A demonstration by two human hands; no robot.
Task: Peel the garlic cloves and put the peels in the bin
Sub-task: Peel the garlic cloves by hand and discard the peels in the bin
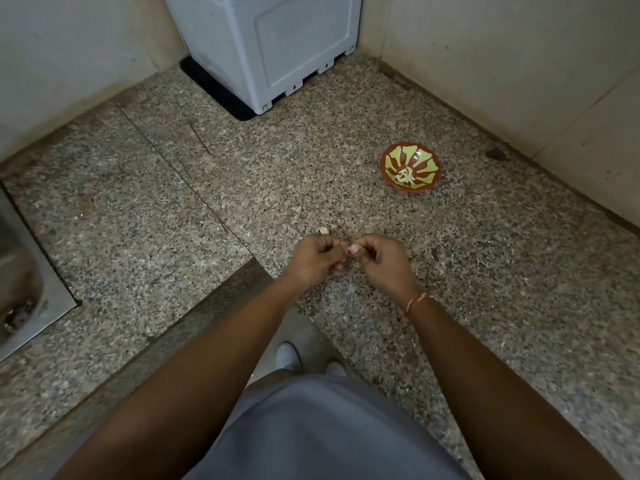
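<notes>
My left hand (317, 259) and my right hand (377, 259) meet over the speckled granite counter (242, 188), fingers curled. Between their fingertips they pinch a small garlic clove (347, 249), mostly hidden by the fingers. Another pale clove (323, 230) lies on the counter just beyond my left hand. A red and green bowl (410, 167) stands farther back to the right, with several pale peeled cloves at its bottom. Small scraps of peel (476, 261) are scattered on the counter to the right of my hands.
A grey-white plastic appliance (266, 46) stands on a black mat in the back corner. A steel sink (20, 282) is set into the counter at the left edge. Tiled walls close in the back and right. The counter's front edge runs diagonally below my hands, with my white shoes (289, 355) under it.
</notes>
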